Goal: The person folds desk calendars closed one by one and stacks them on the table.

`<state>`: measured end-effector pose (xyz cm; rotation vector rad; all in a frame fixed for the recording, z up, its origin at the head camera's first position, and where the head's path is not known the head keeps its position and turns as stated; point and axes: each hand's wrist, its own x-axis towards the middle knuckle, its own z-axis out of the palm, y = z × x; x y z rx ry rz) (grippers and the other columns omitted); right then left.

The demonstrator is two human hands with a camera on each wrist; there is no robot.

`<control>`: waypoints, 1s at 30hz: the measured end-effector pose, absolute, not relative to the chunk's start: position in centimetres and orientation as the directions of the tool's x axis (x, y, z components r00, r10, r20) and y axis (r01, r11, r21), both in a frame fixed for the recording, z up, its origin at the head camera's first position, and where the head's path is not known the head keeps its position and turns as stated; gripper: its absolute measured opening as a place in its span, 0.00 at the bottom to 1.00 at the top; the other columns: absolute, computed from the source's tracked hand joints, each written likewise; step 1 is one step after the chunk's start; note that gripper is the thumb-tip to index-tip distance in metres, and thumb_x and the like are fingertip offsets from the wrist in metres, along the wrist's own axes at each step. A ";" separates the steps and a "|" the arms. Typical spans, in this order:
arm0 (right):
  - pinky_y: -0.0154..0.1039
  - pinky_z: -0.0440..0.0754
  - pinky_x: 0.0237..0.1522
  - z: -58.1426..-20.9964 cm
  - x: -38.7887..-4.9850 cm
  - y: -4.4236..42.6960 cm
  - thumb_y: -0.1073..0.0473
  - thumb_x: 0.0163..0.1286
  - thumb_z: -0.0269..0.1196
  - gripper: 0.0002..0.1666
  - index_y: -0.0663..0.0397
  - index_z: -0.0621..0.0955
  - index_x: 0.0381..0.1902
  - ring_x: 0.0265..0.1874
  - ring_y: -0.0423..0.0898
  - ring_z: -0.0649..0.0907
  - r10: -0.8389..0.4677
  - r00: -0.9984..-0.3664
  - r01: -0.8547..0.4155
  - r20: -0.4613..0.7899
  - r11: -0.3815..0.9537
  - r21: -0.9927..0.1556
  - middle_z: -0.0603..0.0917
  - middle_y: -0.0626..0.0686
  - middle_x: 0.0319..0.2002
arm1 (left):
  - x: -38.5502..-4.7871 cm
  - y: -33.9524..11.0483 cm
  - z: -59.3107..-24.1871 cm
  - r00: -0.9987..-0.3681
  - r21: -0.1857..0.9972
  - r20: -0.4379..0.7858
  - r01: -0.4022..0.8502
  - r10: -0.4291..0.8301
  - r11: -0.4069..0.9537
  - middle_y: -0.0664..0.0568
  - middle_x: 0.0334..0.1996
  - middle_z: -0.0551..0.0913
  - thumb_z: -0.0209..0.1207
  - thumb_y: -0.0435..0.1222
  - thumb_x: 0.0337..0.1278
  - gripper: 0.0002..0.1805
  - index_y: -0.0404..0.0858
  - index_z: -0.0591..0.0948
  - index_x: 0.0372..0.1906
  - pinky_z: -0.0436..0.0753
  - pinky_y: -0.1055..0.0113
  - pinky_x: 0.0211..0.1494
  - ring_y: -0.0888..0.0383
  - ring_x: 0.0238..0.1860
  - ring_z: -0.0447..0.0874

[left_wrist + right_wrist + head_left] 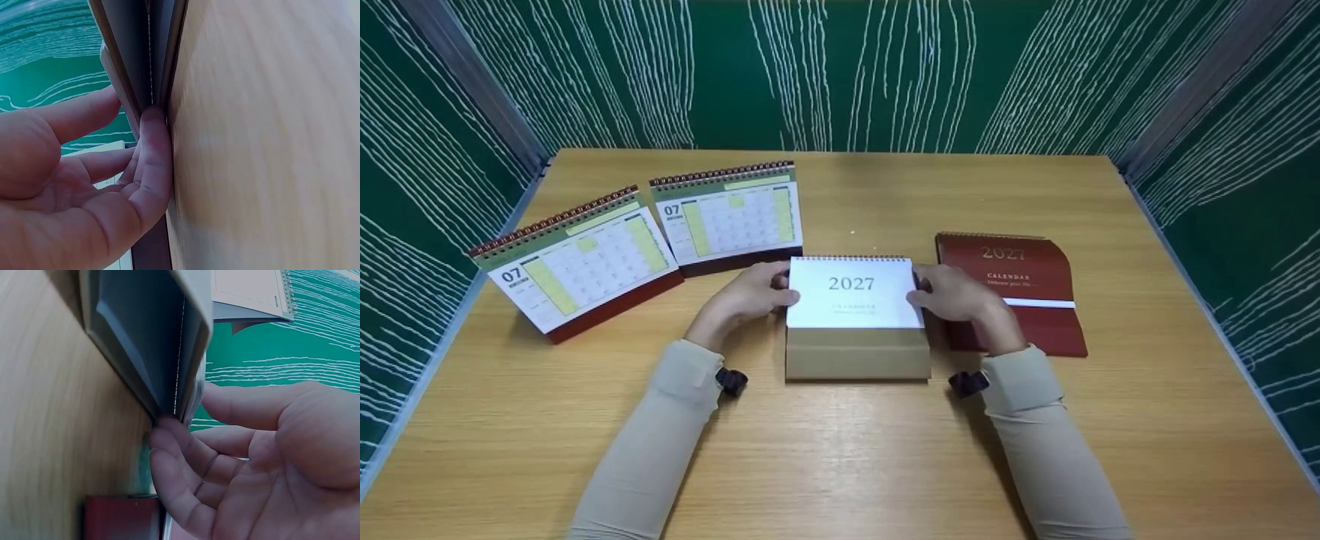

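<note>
A desk calendar [852, 300] with a white 2027 cover and a tan base stands at the middle of the table. My left hand [748, 291] grips its left side, thumb on the cover's edge and fingers behind. On the other side my right hand [956, 294] holds it the same way. In the left wrist view, fingers of the left hand [107, 174] curl at the folded stand's edge. The right wrist view shows the hollow stand [135, 343] from its side, the right hand's fingers [183, 467] bent around its upper end.
Two upright calendars, one with a red base [585, 262] and one with a dark base [731, 217], show 07 pages at the left. A red 2027 calendar [1012, 330] with a white band lies beside my right forearm. Green panels with white lines surround the wooden table [847, 465].
</note>
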<state>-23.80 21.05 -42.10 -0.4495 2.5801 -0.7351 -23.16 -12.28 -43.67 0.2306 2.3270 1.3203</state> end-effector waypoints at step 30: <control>0.61 0.79 0.66 -40.6 -23.1 21.6 0.57 0.82 0.57 0.39 0.62 0.60 0.84 0.65 0.63 0.78 -0.341 -0.928 -0.188 -0.151 0.777 -0.600 0.70 0.70 0.75 | -22.8 -11.7 -42.3 -0.922 0.749 -0.198 0.076 0.332 0.658 0.34 0.78 0.64 0.54 0.42 0.80 0.36 0.32 0.61 0.83 0.63 0.46 0.82 0.41 0.79 0.62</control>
